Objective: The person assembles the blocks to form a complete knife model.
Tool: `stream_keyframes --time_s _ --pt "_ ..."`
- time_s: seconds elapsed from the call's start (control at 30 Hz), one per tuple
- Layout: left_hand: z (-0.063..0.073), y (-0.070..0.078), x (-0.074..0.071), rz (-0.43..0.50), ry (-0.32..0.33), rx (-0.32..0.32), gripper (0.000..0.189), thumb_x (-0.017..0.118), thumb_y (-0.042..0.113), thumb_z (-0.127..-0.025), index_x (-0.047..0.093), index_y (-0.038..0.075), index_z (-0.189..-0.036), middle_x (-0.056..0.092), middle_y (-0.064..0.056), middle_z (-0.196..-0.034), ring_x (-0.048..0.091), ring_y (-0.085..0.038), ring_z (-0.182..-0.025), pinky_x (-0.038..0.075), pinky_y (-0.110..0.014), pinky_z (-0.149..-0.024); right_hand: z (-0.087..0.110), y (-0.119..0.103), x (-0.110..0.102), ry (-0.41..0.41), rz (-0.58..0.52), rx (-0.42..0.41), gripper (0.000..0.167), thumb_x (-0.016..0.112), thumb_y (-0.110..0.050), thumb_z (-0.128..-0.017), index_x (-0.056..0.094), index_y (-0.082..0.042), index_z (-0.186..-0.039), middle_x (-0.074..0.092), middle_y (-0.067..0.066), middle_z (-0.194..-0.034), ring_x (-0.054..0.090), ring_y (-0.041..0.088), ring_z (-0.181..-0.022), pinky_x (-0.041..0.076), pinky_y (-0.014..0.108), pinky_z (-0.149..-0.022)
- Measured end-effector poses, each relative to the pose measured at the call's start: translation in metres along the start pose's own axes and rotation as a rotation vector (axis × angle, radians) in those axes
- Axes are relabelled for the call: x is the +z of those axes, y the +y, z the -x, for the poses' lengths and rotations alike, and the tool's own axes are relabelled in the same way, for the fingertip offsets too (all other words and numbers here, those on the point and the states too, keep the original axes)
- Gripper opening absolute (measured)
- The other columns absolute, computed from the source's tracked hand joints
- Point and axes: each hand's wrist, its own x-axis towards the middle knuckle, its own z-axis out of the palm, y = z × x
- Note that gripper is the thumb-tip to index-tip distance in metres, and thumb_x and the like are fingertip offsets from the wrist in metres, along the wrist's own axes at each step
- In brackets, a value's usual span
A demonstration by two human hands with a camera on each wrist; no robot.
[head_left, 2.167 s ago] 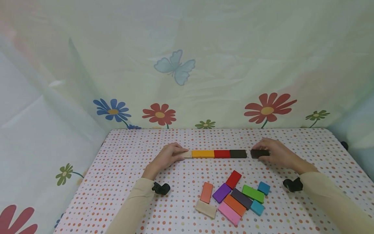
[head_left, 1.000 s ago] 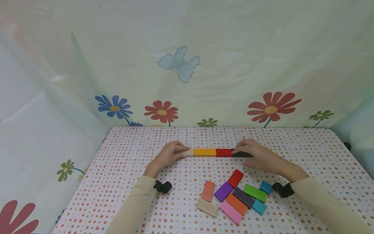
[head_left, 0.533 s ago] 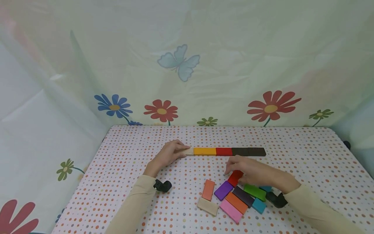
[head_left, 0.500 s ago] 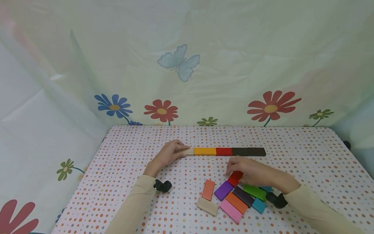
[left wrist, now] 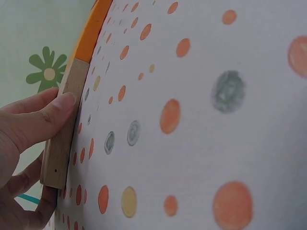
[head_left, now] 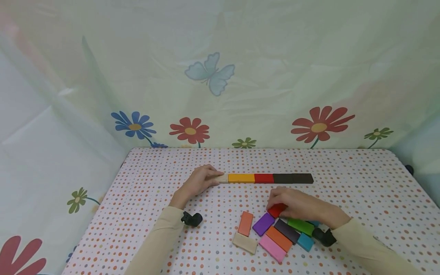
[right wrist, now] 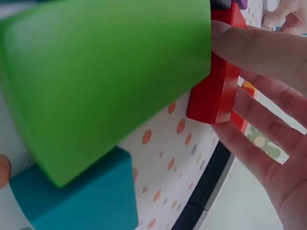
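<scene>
Since the earliest frame, the outer dark block (head_left: 303, 178) has gone from the right hand to the far right end of the row, and that hand has come down to the loose group; the left hand has stayed put. Behind everything hangs a backdrop (head_left: 261, 76) printed with flowers and a butterfly. Below it spreads the dotted surface (head_left: 206, 252), where all the blocks lie.

Next in size is the straight row: wooden block (left wrist: 62, 139), yellow block (head_left: 241, 178), row's red block (head_left: 264, 178), inner dark block (head_left: 282, 178) and the outer dark one, end to end. Nearer the person lies the loose group: pink block (head_left: 272, 248), orange block (head_left: 279, 239), charcoal block (head_left: 287, 231), green block (head_left: 301, 226), purple block (head_left: 263, 224), salmon block (head_left: 245, 224), tan block (head_left: 245, 243) and two small blue ones, one partly hidden.

The left hand (head_left: 197, 181) holds the wooden block, thumb on its edge and fingers round its end. The right hand (head_left: 297, 202) pinches the loose red block (right wrist: 213, 91) between thumb and fingers, at the group's far edge.

Judging from this, the step in hand is picking that block out. Next would call for lifting it without nudging the purple one and, if it is bound for the row, squaring it to the dark end.
</scene>
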Motion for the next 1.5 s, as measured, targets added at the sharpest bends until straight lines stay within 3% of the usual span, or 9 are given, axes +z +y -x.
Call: stream_keyframes --time_s 0.2,0.33,0.57,0.87,1.5 --pt "0.000 0.001 0.001 -0.004 0.004 -0.010 0.036 0.074 0.012 -0.098 0.074 0.012 -0.134 0.069 -0.008 -0.120 0.064 -0.024 -0.111 0.052 -0.042 -0.095 -0.001 0.004 -0.001 0.040 0.012 0.027 0.028 0.087 -0.009 -0.086 0.080 -0.016 -0.112 0.062 -0.008 -0.104 0.059 0.010 -0.094 0.059 0.035 -0.084" --pt "0.000 0.001 0.001 -0.006 0.005 -0.018 0.036 0.075 0.012 -0.097 0.074 0.012 -0.134 0.069 -0.007 -0.119 0.063 -0.024 -0.110 0.052 -0.042 -0.095 -0.005 0.000 -0.002 0.118 0.066 0.068 0.029 0.088 -0.009 -0.085 0.079 -0.014 -0.113 0.064 -0.003 -0.108 0.059 0.015 -0.097 0.060 0.039 -0.085" --pt "0.000 0.000 0.001 -0.008 0.005 -0.010 0.036 0.074 0.013 -0.098 0.074 0.012 -0.134 0.069 -0.007 -0.120 0.064 -0.024 -0.111 0.052 -0.042 -0.095 -0.024 -0.003 -0.006 0.267 0.137 0.123 0.034 0.089 -0.005 -0.082 0.078 -0.005 -0.115 0.065 0.006 -0.108 0.064 0.023 -0.100 0.061 0.042 -0.086" --pt "0.000 0.000 0.001 -0.019 0.009 -0.008 0.036 0.075 0.013 -0.098 0.074 0.013 -0.134 0.070 -0.006 -0.119 0.064 -0.023 -0.109 0.052 -0.041 -0.093 -0.047 0.003 -0.004 0.354 0.138 0.190 0.036 0.089 -0.003 -0.083 0.077 -0.001 -0.117 0.065 0.009 -0.104 0.062 0.023 -0.093 0.061 0.041 -0.085" --pt "0.000 0.001 0.001 -0.008 0.000 -0.006 0.037 0.074 0.013 -0.098 0.073 0.013 -0.135 0.069 -0.008 -0.122 0.064 -0.026 -0.113 0.052 -0.044 -0.098 -0.049 0.003 0.001 0.317 0.197 0.237 0.039 0.093 -0.008 -0.079 0.079 -0.005 -0.115 0.066 0.010 -0.104 0.060 0.024 -0.091 0.061 0.043 -0.084"
